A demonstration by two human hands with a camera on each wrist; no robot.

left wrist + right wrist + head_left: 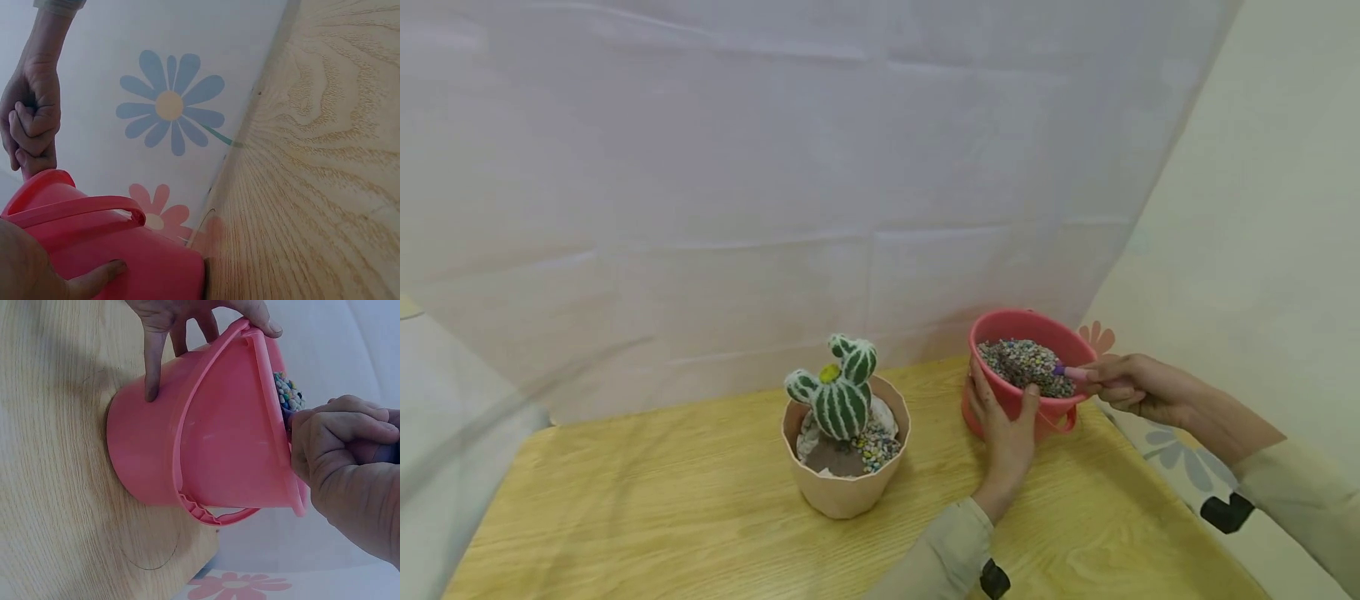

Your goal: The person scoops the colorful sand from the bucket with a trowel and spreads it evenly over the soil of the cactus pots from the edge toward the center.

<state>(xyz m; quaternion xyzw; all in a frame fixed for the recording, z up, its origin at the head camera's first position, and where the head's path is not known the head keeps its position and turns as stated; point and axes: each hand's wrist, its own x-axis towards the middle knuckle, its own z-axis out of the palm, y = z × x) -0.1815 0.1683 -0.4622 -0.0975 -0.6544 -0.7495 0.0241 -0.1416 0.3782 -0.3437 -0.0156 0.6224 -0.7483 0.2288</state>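
A pink bucket [1017, 323] holds small multicoloured pebbles [1030, 358]. My left hand [1006, 425] is spread against its near side, fingers and thumb fairly straight, with fingertips close to the rim. In the right wrist view this left hand [181, 319] lies across the bucket wall [231, 425]. My right hand [1142, 387] grips the pink handle of a small shovel [1078, 374] over the bucket's right rim. Its purple neck shows, while pebbles hide the blade. Curled fingers of the right hand [340, 440] wrap the handle in the right wrist view.
Left of the bucket stands a faceted beige pot [842, 496] with a knitted cactus [842, 408] and some coloured pebbles around it. Both containers are on a wooden table [662, 500]. A white sheet [737, 208] hangs behind; a flower-patterned wall [262, 37] borders the right edge.
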